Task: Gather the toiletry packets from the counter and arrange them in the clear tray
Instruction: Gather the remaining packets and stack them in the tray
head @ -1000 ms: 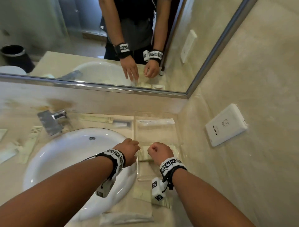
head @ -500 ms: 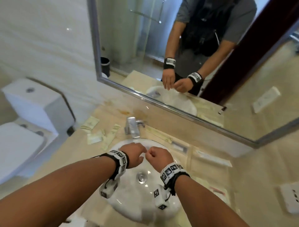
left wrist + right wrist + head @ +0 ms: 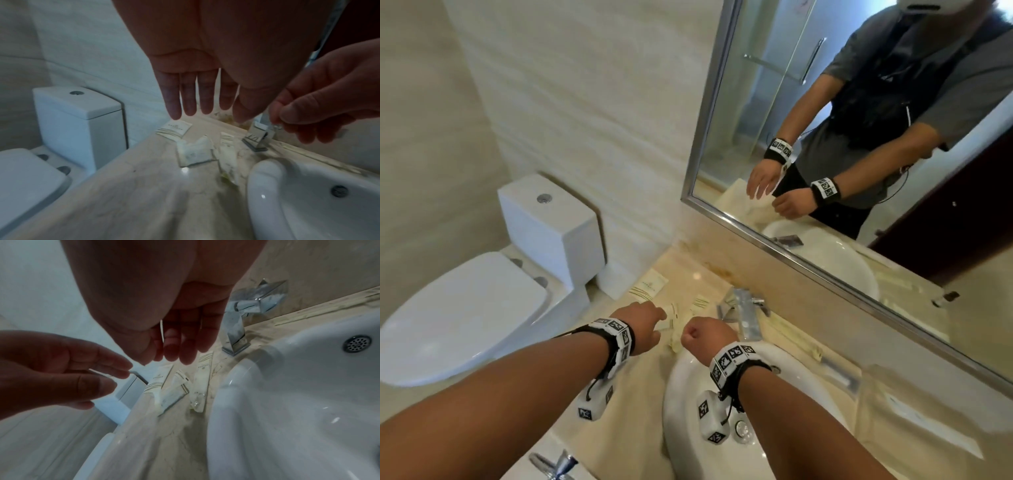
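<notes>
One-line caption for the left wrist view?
Left hand, fingers straight, hovers above toiletry packets on the counter beside the sink.

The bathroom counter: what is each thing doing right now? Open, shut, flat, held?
Left hand: open, fingers straight, above the packets.
Right hand: fingers loosely curled, holding nothing.
Packets: lying loose on the counter, untouched.
Toilet lid: down.
Faucet: no water running.
Clear tray: on the counter, right of the sink.

White sink, beige marbled counter, white gold-striped packets
</notes>
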A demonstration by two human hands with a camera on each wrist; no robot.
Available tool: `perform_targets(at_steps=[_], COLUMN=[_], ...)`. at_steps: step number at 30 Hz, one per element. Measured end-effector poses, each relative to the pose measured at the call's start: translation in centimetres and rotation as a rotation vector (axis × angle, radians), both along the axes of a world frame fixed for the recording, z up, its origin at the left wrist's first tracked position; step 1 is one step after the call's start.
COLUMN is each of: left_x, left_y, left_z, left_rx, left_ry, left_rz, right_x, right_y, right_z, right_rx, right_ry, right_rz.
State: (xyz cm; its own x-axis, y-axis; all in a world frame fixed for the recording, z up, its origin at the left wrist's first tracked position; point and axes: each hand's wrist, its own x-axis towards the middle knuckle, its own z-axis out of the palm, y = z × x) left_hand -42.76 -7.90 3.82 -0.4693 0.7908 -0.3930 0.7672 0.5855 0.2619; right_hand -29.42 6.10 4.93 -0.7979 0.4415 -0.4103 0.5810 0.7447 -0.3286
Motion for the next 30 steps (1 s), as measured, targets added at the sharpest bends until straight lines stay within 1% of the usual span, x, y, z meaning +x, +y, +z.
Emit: perform_targets(at_steps=[2, 5, 8, 13, 17, 22, 28, 30], left_x=[-1.6, -3.5, -5.1, -7.4, -9.0, -10.8, -12.3, -12.5], left_y=[-0.3, -0.3, 0.2, 2.3, 4.7, 7.3, 8.3, 8.6], left_z=[-0.8, -1.7, -2.8, -4.4, -5.7, -7.7, -10.1, -10.6], left_rx=[-0.037, -0.042, -0.045, -0.056, -0.084, -0.123, -0.175, -0.172], left_ry=[0.003, 0.012, -0.026, -0.03, 0.0, 0.012, 0.017, 0.011], left_rz=[0.042, 0.096, 0.13, 0.127, 0.119, 0.111, 0.14, 0.157], right_x=[-1.1, -2.4, -3.5, -6.7, -9.0, -11.3, -13.0, -13.1], right_y=[0.1, 0.1, 0.5, 1.3, 2.1, 3.0, 3.4, 3.4], right_z=[-0.7, -1.5, -2.6, -4.4, -6.1, -8.4, -10.2, -10.9], right_rx=[0.007, 0.035, 0.042, -0.011, -0.03, 0.01, 0.039, 0.051], right_ry=[-0.026, -0.077, -0.12, -0.141, -0.146, -0.161, -0.223, -0.214], right_rz=[0.018, 0.058, 0.104, 0.095, 0.1, 0.177, 0.266, 0.291])
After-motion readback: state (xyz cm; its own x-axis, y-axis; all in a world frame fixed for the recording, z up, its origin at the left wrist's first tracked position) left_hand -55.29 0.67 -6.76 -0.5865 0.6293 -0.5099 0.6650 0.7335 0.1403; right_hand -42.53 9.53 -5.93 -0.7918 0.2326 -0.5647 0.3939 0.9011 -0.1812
